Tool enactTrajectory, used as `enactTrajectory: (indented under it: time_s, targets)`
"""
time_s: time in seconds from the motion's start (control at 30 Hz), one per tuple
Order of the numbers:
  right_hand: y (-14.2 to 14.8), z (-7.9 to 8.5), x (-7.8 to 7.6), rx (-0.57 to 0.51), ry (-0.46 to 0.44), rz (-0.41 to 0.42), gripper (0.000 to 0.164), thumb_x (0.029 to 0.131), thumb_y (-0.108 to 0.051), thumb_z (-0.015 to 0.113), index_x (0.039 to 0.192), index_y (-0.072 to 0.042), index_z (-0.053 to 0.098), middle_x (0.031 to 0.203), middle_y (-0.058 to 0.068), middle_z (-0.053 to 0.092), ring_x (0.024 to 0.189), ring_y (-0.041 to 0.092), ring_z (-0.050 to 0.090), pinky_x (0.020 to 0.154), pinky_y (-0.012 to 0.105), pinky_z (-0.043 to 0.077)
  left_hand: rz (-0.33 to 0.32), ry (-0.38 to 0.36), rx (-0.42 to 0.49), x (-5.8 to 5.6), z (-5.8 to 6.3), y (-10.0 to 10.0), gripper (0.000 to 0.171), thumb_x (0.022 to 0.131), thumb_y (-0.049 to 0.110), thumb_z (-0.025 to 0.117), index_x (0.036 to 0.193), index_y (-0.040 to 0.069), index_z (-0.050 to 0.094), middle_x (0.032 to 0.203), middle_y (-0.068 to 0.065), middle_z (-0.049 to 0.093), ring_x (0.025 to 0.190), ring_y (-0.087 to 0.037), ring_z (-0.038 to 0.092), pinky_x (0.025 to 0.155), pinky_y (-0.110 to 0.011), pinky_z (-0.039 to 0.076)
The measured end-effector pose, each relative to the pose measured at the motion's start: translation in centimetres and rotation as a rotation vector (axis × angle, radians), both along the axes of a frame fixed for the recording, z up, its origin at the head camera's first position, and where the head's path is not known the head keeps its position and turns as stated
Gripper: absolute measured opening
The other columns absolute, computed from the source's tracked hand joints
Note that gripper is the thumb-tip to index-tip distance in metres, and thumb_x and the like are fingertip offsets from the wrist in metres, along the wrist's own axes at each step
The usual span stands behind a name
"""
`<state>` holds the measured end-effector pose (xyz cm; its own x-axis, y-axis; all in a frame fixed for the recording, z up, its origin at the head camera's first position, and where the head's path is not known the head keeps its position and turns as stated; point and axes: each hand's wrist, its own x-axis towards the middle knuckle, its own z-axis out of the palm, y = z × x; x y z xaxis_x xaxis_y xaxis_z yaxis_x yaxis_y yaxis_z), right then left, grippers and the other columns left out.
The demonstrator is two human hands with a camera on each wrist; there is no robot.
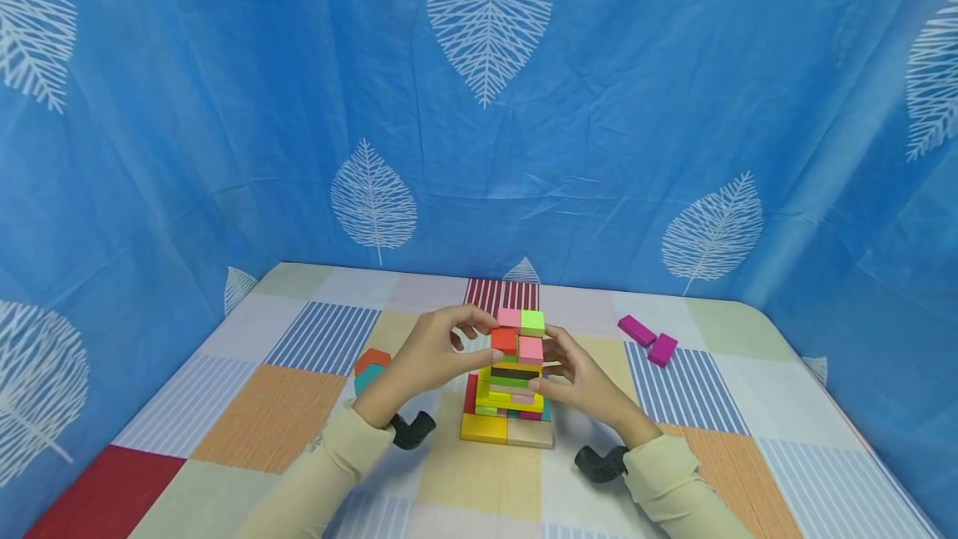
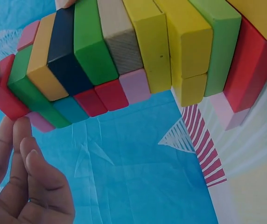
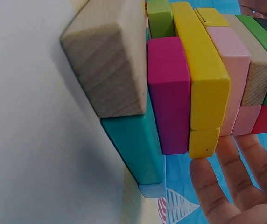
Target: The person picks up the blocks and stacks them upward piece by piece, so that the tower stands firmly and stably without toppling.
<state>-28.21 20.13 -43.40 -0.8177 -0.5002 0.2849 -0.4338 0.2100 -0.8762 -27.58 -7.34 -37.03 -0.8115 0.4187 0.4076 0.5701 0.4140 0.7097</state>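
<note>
A tower of colourful wooden blocks point(image 1: 515, 396) stands on the table before me, with a yellow and a plain wood block at its foot. At the top left, my left hand point(image 1: 449, 343) pinches a red block point(image 1: 504, 343), thumb on the near side and fingertips point(image 2: 22, 126) on the far side. Pink and light green blocks point(image 1: 532, 323) sit beside and behind it. My right hand point(image 1: 576, 377) is at the tower's right side, its thumb near the front and its loosely extended fingers point(image 3: 245, 161) along the far side, fingertips at the yellow and pink blocks.
Two magenta blocks point(image 1: 663, 350) lie at the right on the patchwork tablecloth point(image 1: 479, 477). Orange and teal blocks point(image 1: 368, 377) lie at the left, partly hidden by my left forearm. A blue leaf-patterned curtain point(image 1: 599, 148) hangs behind the table.
</note>
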Motion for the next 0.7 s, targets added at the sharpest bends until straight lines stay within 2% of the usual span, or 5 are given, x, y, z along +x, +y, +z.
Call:
enactTrajectory:
  time_s: [0.13, 0.3, 0.5, 0.6, 0.7]
  targets:
    - [-0.1, 0.0, 0.0, -0.006, -0.004, 0.009, 0.076, 0.101, -0.016, 0.077, 0.162, 0.002, 0.035, 0.143, 0.025, 0.059, 0.127, 0.039, 0.061, 0.105, 0.026, 0.052, 0.018, 0.007, 0.014, 0.0, -0.2, 0.2, 0.033, 0.090, 0.018, 0.090, 0.117, 0.007, 0.074, 0.105, -0.002, 0.074, 0.092, -0.014, 0.065, 0.079, -0.027, 0.059]
    - [-0.1, 0.0, 0.0, -0.011, -0.015, 0.007, 0.076, 0.101, -0.016, 0.077, 0.162, 0.002, 0.035, 0.142, 0.025, 0.059, 0.126, 0.039, 0.061, 0.105, 0.025, 0.052, 0.039, 0.020, 0.020, -0.2, -0.5, 0.4, 0.037, 0.089, 0.017, 0.091, 0.117, 0.007, 0.070, 0.102, -0.001, 0.072, 0.089, -0.014, 0.066, 0.078, -0.026, 0.059]
    - [-0.2, 0.0, 0.1, -0.016, -0.028, 0.009, 0.078, 0.101, -0.016, 0.077, 0.163, 0.002, 0.033, 0.142, 0.025, 0.058, 0.127, 0.040, 0.060, 0.105, 0.025, 0.052, 0.066, 0.000, 0.004, 0.0, -0.5, 0.4, 0.040, 0.088, 0.018, 0.092, 0.118, 0.009, 0.067, 0.099, 0.002, 0.069, 0.090, -0.014, 0.065, 0.079, -0.024, 0.059]
    - [-0.2, 0.0, 0.1, -0.013, -0.021, 0.002, 0.078, 0.101, -0.016, 0.077, 0.162, 0.002, 0.033, 0.142, 0.026, 0.058, 0.128, 0.041, 0.060, 0.105, 0.025, 0.052, 0.052, -0.001, -0.019, 0.1, -0.4, 0.0, 0.044, 0.089, 0.020, 0.092, 0.121, 0.009, 0.064, 0.100, 0.000, 0.070, 0.091, -0.015, 0.065, 0.079, -0.025, 0.059]
    - [-0.2, 0.1, 0.0, -0.015, -0.012, -0.001, 0.078, 0.100, -0.016, 0.078, 0.162, 0.002, 0.034, 0.142, 0.026, 0.058, 0.128, 0.042, 0.060, 0.105, 0.025, 0.052, 0.003, -0.019, -0.041, 0.2, -0.2, -1.2, 0.044, 0.091, 0.021, 0.090, 0.122, 0.009, 0.062, 0.102, -0.003, 0.070, 0.091, -0.018, 0.066, 0.077, -0.028, 0.057]
